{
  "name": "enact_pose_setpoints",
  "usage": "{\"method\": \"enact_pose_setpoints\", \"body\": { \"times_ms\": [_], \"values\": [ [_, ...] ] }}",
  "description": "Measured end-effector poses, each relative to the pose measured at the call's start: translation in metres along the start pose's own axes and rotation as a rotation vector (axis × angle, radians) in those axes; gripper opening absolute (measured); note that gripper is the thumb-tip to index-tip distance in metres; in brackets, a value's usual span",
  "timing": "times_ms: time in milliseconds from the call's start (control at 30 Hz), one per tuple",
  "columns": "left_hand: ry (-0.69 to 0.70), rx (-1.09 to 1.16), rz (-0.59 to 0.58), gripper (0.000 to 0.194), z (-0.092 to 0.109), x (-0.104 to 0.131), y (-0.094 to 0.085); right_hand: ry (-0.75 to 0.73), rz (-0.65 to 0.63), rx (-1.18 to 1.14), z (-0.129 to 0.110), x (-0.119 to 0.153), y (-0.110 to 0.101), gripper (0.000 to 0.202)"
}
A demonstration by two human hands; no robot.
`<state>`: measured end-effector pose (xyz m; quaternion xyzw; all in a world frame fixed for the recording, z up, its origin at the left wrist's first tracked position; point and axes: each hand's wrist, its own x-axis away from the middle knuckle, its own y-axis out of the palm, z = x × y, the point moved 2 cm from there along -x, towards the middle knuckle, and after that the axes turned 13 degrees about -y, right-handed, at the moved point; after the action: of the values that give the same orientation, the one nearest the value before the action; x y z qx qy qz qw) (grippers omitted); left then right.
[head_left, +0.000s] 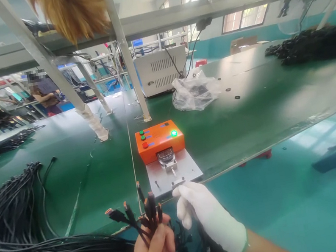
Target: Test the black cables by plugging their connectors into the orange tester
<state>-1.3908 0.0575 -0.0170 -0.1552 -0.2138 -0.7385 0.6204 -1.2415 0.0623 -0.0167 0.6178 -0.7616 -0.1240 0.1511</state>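
Observation:
My bare left hand (152, 244) is closed round several black cables (151, 206), whose plugs with orange tips stick up and fan out above the fingers. In a white glove, my right hand (201, 210) pinches with thumb and forefinger at the front edge of a metal plate (158, 174). Whatever lies between those fingertips is hidden. A small digital gauge (167, 157) is mounted on that plate, its probe pointing toward my right hand. Behind it stands an orange box (157, 138) with green and red buttons and a lit green lamp (174, 133).
A large bundle of black cables (20, 224) spreads over the bench's left side. Behind the orange box are a clear plastic bag (196, 91) and a white vented cabinet (163, 71). More black cables (318, 45) are heaped at right. Far left, a person (45, 95) is at another bench.

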Motion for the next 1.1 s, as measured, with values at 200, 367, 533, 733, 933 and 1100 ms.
{"method": "enact_pose_setpoints", "body": {
  "times_ms": [200,367,533,733,933,1100],
  "values": [
    [0.012,-0.053,-0.032,0.036,0.01,0.004,0.001,0.184,-0.181,0.435,0.009,0.019,-0.038,0.032],
    [0.012,-0.135,-0.124,0.038,0.012,0.006,0.009,-0.174,0.137,1.131,-0.017,0.026,-0.062,0.029],
    [0.035,-0.219,-0.095,0.037,0.008,0.008,0.019,-0.333,-0.112,0.59,-0.029,0.036,-0.008,0.034],
    [0.068,-0.035,0.016,0.035,0.004,0.0,0.014,-0.181,0.156,0.041,-0.016,0.033,0.008,0.024],
    [0.113,0.128,0.06,0.03,0.014,0.008,0.005,0.025,0.028,-0.205,-0.002,0.02,-0.008,0.027],
    [0.101,0.181,0.07,0.031,0.017,0.01,0.009,0.046,0.027,-0.262,0.003,0.008,-0.006,0.024]
  ]
}}
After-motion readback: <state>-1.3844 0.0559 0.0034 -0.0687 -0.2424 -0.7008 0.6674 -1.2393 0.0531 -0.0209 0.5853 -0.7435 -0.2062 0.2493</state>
